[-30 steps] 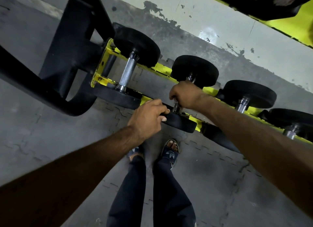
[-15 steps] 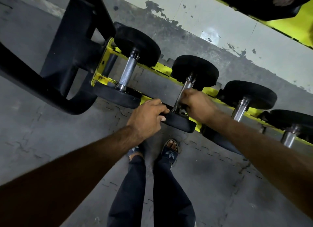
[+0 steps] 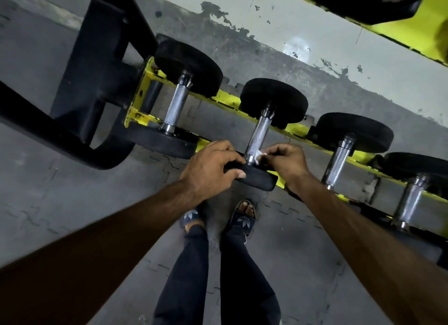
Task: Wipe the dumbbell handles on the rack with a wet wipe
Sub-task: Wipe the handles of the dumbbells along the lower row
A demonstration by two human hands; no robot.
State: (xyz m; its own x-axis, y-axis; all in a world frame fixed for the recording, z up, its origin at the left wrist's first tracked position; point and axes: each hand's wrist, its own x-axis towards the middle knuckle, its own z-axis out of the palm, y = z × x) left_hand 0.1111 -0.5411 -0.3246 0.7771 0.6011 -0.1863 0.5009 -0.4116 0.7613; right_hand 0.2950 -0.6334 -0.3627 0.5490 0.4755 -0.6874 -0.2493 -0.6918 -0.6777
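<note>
Several black-headed dumbbells with knurled steel handles lie across a yellow rack (image 3: 226, 97). My left hand (image 3: 211, 167) grips the near black head (image 3: 257, 177) of the second dumbbell. My right hand (image 3: 287, 161) pinches a small white wet wipe (image 3: 259, 155) against the near end of that dumbbell's handle (image 3: 260, 132). Most of the handle is bare above the wipe. The first dumbbell's handle (image 3: 177, 104) lies to the left, the third one's handle (image 3: 339, 158) to the right.
The rack's black frame (image 3: 97, 82) curves down at the left. A fourth dumbbell (image 3: 412, 198) sits at far right. An upper yellow shelf (image 3: 400, 31) with a black weight hangs overhead. My sandalled feet (image 3: 243, 215) stand on grey floor mats below the rack.
My right hand has slid down the second handle from its far end to its near end, uncovering the handle and showing the wipe. My left hand has stayed on the near head.
</note>
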